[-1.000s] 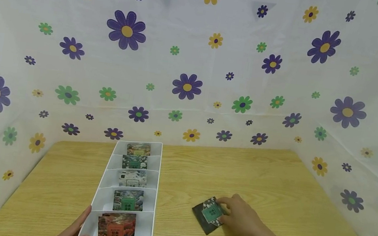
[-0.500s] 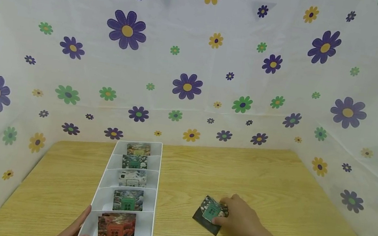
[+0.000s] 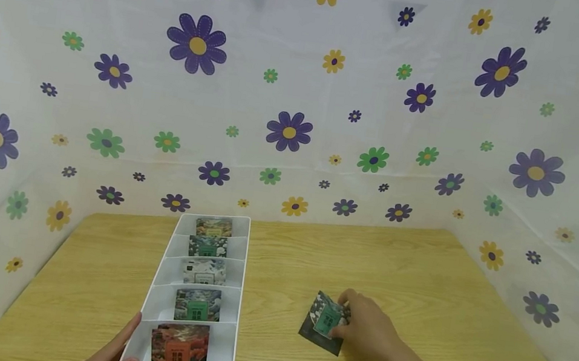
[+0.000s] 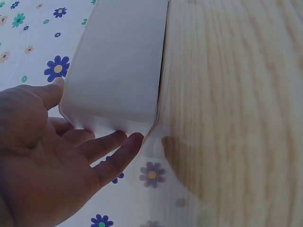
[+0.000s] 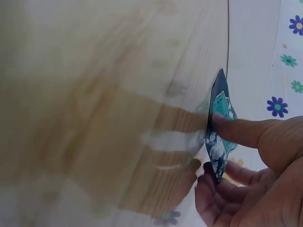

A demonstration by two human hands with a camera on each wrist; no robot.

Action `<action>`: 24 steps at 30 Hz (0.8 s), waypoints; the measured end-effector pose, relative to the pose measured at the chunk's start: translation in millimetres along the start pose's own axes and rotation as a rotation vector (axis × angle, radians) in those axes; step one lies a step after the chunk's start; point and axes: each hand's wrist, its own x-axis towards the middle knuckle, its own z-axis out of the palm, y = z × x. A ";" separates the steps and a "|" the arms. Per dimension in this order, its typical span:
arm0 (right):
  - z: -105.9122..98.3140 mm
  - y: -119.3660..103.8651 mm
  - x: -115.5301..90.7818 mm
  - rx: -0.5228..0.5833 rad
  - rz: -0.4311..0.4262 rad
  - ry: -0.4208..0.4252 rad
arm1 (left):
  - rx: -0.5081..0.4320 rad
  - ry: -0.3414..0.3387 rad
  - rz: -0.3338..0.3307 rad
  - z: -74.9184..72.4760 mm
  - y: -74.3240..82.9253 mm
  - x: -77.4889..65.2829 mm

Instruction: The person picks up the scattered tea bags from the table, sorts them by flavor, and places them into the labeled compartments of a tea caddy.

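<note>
My right hand (image 3: 365, 329) pinches a small dark green packet (image 3: 324, 322) with a floral print and a teal label. In the right wrist view the thumb lies on the printed face of the packet (image 5: 220, 137), with the other fingers behind its edge. It is held just over the wooden table, right of a long white divided tray (image 3: 244, 272). My left hand (image 3: 110, 352) holds the tray's near left corner, thumb at the front and fingers along the side. The left wrist view has thumb and fingers spread across the outer wall of the tray (image 4: 113, 61).
Five-part tray sections each carry flat printed packets: red ones (image 3: 180, 346) nearest, then green (image 3: 198, 306), pale (image 3: 205, 272), dark green (image 3: 207, 247) and orange (image 3: 214, 227). White flower-print cloth (image 3: 257, 91) encloses the wooden table (image 3: 393, 267) at back and sides.
The right hand has closed its thumb and fingers on the packet, turned it and shifted it slightly right and away from me. The left hand stays at the tray corner.
</note>
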 end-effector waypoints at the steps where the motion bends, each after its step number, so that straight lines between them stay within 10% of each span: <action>1: 0.2 0.8 0.9 0.011 0.001 0.001 | -0.005 0.007 -0.005 0.4 0.6 -0.2; 15: -17.6 16.6 15.4 0.287 -0.059 -0.018 | 0.001 0.084 -0.045 5.8 7.9 -0.8; 24: -36.6 14.2 26.3 0.479 -0.118 -0.047 | -0.021 0.013 -0.107 -0.3 7.6 2.1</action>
